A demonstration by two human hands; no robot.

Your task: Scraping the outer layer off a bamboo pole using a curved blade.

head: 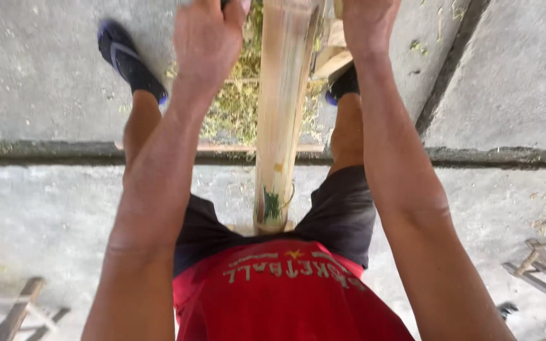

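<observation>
Pale, scraped bamboo pole (pixel 279 113), green patch at near end, is flanked by left hand (pixel 206 41) & right hand (pixel 368 25); fingers' state can't be told, cut off at frame top.

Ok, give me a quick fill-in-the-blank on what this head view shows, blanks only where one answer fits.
1. The long bamboo pole runs away from the person between their two ____.
2. The person sits over a floor of grey ____ slabs.
3. The left hand and the right hand are raised at the far end of the pole, one on each ____ of it.
4. The person wears a ____ shirt above dark shorts.

Missing words: legs; concrete; side; red
</observation>
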